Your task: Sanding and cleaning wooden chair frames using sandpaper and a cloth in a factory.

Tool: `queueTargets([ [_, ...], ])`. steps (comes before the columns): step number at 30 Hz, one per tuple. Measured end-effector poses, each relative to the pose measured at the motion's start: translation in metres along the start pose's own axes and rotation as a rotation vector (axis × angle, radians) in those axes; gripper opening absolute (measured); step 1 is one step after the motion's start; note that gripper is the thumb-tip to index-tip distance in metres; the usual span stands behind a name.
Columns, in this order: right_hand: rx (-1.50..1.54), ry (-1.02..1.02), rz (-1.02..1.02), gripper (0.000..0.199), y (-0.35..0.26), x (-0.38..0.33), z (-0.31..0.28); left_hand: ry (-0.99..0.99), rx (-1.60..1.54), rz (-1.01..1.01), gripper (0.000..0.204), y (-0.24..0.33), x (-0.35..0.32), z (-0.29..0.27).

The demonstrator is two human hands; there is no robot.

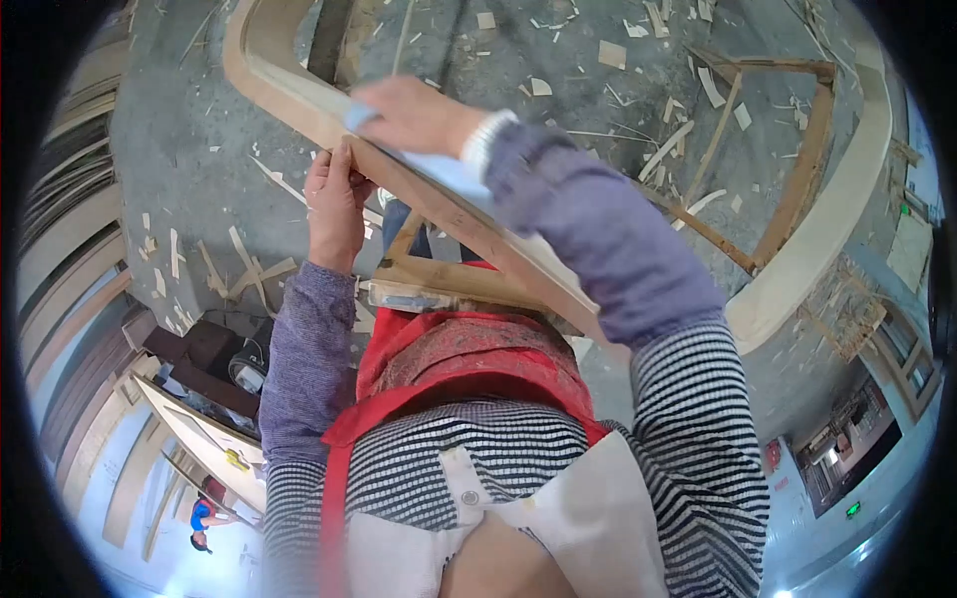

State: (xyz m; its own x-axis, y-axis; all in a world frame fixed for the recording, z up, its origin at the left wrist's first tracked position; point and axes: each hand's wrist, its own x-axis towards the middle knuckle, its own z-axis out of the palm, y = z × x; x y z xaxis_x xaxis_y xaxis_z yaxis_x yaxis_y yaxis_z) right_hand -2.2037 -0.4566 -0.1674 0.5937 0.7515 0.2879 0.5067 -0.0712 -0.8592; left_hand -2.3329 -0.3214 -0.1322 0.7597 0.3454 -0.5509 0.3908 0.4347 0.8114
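Note:
A long pale wooden frame (469,224) with a rounded corner runs slantwise from the upper left toward my right elbow. My left hand (335,204) is closed on its near edge, thumb on top and fingers curled below. Over the same rail, just beyond the left hand, my right hand (414,118) is smeared by motion. A small pale blue piece (361,115) shows at its fingertips, its kind too blurred to make out. Beneath the rail, close to my red apron (469,359), is a wooden support (454,297) with a worn edge.
Wood scraps and shavings (612,54) litter the grey floor. Right of me are a wide curved wooden band (847,234) and a brown wooden frame (797,179). Stacked curved wooden pieces (75,214) line the left side. A person in blue (202,516) is far off at lower left.

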Motion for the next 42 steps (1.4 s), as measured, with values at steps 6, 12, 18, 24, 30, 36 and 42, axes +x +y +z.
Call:
queueTargets([
  [6, -0.025, -0.373, 0.528, 0.011, -0.118, -0.202, -0.109, -0.009, -0.020, 0.027, 0.017, -0.004, 0.001, 0.000],
  [12, -0.028, -0.235, 0.686, 0.013, -0.155, -0.323, -0.125, -0.049, -0.056, -0.007, 0.017, -0.001, 0.004, -0.002],
  [18, -0.031, -0.266, 0.609, 0.014, -0.145, -0.254, -0.113, -0.070, -0.049, -0.006, 0.019, 0.011, 0.008, -0.001],
  [24, 0.013, -0.139, 0.399, 0.011, -0.080, -0.119, -0.065, -0.169, -0.099, -0.187, 0.020, 0.021, 0.009, -0.012],
  [30, 0.185, -0.002, 0.375, 0.014, -0.011, 0.077, 0.009, -0.474, -0.115, -0.347, 0.024, 0.053, 0.045, -0.052],
  [36, 0.299, 0.028, 0.609, 0.014, -0.001, 0.218, 0.031, -0.515, 0.048, -0.342, 0.028, 0.122, 0.127, -0.125],
  [42, 0.421, 0.130, 0.829, 0.018, -0.016, 0.241, 0.029, -0.478, 0.250, -0.117, 0.030, 0.188, 0.212, -0.125],
])
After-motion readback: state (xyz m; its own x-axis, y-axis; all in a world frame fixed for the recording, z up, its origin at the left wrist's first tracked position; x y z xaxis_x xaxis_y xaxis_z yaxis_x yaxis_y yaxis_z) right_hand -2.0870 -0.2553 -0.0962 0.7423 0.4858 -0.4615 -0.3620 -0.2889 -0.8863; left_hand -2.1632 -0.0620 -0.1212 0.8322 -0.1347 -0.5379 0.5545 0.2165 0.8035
